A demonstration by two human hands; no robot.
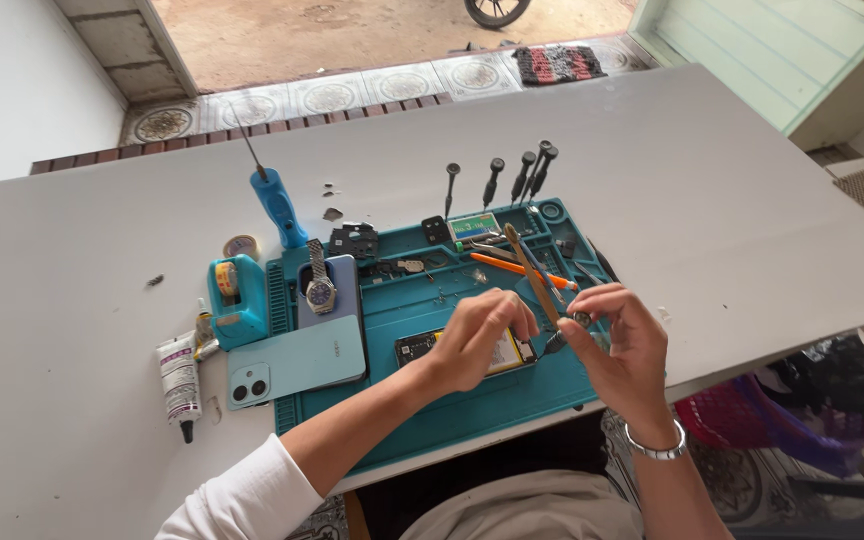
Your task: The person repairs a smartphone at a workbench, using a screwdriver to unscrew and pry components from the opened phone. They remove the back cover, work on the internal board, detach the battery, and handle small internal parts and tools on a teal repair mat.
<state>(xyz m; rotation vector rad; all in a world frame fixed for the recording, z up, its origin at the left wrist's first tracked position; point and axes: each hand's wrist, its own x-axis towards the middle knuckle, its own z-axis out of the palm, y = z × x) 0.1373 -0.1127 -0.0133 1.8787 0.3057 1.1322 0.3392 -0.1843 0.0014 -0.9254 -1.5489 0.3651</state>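
Observation:
An opened phone (422, 347) with bare circuit board and a yellow-edged battery lies on the teal work mat (422, 300). My left hand (477, 340) rests over its right part, fingers curled down on it. My right hand (620, 340) grips a thin brown tool (527, 265) that slants up and to the left; its lower tip meets the phone beside my left fingers. A silver bracelet (656, 449) circles my right wrist.
On the mat lie a light-blue phone back cover (297, 360), a wristwatch (320, 285) on a second phone, an orange tool (512, 268) and small parts. Several screwdrivers (512, 180) stand behind it. At left are a blue-handled iron (274, 205), a tape dispenser (234, 295) and a glue tube (180, 380).

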